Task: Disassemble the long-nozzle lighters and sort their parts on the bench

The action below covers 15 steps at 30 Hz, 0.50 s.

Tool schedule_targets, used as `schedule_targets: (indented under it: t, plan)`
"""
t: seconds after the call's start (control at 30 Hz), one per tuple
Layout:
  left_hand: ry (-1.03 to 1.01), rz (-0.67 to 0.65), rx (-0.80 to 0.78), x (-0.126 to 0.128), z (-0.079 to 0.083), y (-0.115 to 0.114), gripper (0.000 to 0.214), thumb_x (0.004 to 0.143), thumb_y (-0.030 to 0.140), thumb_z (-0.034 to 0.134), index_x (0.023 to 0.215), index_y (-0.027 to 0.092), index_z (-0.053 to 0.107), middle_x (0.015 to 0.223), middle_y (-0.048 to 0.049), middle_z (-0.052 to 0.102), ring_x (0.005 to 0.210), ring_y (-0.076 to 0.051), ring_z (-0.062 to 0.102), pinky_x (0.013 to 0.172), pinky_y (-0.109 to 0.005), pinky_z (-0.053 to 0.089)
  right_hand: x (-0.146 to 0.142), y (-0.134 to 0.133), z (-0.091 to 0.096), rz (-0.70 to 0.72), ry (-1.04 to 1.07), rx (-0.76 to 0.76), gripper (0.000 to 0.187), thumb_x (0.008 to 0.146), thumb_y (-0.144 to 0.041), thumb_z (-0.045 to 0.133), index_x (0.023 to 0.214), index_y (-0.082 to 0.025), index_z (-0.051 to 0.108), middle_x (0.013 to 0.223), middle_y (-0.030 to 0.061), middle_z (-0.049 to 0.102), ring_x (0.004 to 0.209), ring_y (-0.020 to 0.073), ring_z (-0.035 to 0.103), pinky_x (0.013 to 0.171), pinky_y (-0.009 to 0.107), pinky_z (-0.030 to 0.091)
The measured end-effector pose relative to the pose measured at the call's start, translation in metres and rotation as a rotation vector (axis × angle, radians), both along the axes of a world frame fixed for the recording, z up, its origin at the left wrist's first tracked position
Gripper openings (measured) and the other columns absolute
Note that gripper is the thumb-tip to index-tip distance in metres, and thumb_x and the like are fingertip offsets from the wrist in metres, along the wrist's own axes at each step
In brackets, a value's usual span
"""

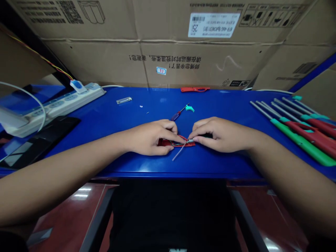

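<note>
**A:** I'm looking down through the head camera. What are the hands working on?

**B:** I'm seeing a red plastic shell (165, 142) lying flat on the blue worktop (223, 164), low in the middle of the frame, with thin wires (174, 143) running along it. A grey wire (179, 152) is sticking out toward the lower left, and a small silver sleeve (190, 140) is sitting near the shell's right end.

**A:** What are the fingers doing?

**B:** The left hand (149, 138) is curling over the shell, its fingers (170, 138) pressing down on it. The right hand (220, 134) is coming in from the other side, its fingers (198, 134) pinching the silver sleeve. The two hands are almost touching.

**A:** How is this going to handle?

**B:** I'm judging the shell as light and fairly stiff, and the thin wires as soft and fragile. I'd be taking hold by the shell's edges and the sleeve, not the wires.

**A:** What's lying nearby?

**B:** I'm seeing a small screwdriver (175, 116) and a teal plastic clip (190, 109) just above the hands, a red plastic strip (194, 89) at the far edge of the worktop, and long-nosed lighters (301, 140) lined up at the right of the frame.
</note>
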<state>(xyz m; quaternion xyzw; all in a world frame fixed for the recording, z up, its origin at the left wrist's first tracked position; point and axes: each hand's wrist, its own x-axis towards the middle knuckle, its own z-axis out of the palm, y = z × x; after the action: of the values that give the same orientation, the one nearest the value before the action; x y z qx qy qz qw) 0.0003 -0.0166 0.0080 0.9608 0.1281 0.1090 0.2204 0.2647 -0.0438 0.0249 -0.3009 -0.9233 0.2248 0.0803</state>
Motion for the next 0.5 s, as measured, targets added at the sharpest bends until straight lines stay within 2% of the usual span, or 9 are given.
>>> schedule_targets:
  t: [0.13,0.3,0.37,0.43,0.5]
  plan:
    - [0.01,-0.011,0.005,0.0009,0.0001,0.0002,0.045,0.088,0.018,0.061,0.132,0.029,0.064,0.105,-0.0058,0.06,0.098,-0.018,0.056,0.095,-0.033,0.046,-0.0016,-0.0005,0.0013,-0.032,0.008,-0.082,0.025,0.093,-0.024,0.052,0.101,-0.022,0.075,0.097,0.0036,0.074,0.09,0.0165,0.067,0.083,0.031,0.049]
    - [0.017,-0.016,-0.01,0.0017,0.0005,0.0002,0.046,0.087,0.016,0.061,0.131,0.03,0.064,0.106,-0.0053,0.06,0.098,-0.018,0.056,0.096,-0.033,0.045,-0.0018,0.0014,-0.0002,-0.188,0.014,-0.373,0.027,0.092,-0.032,0.052,0.103,-0.021,0.074,0.083,0.0004,0.074,0.06,0.0114,0.065,0.058,0.026,0.049]
    - [0.015,-0.011,-0.02,0.0021,0.0003,0.0,0.046,0.087,0.016,0.061,0.131,0.03,0.064,0.106,-0.0053,0.059,0.098,-0.018,0.056,0.095,-0.032,0.045,-0.002,0.0019,-0.001,-0.246,0.013,-0.463,0.027,0.091,-0.034,0.054,0.102,-0.02,0.073,0.076,0.0,0.072,0.057,0.012,0.065,0.053,0.025,0.047]
    - [0.018,-0.006,-0.025,0.0022,-0.0005,0.0,0.046,0.087,0.016,0.061,0.13,0.03,0.065,0.106,-0.0054,0.059,0.098,-0.018,0.056,0.094,-0.032,0.045,-0.0021,0.0019,-0.0014,-0.263,0.015,-0.476,0.026,0.09,-0.036,0.055,0.1,-0.02,0.073,0.076,0.0003,0.071,0.058,0.0122,0.065,0.053,0.025,0.047]
    - [0.018,-0.005,-0.025,0.0022,-0.0015,0.0003,0.045,0.087,0.016,0.061,0.13,0.03,0.065,0.105,-0.0054,0.059,0.098,-0.018,0.056,0.094,-0.032,0.045,-0.0022,0.0017,-0.0013,-0.245,0.018,-0.404,0.024,0.089,-0.037,0.057,0.096,-0.02,0.073,0.08,0.0007,0.071,0.059,0.0113,0.064,0.055,0.024,0.047]
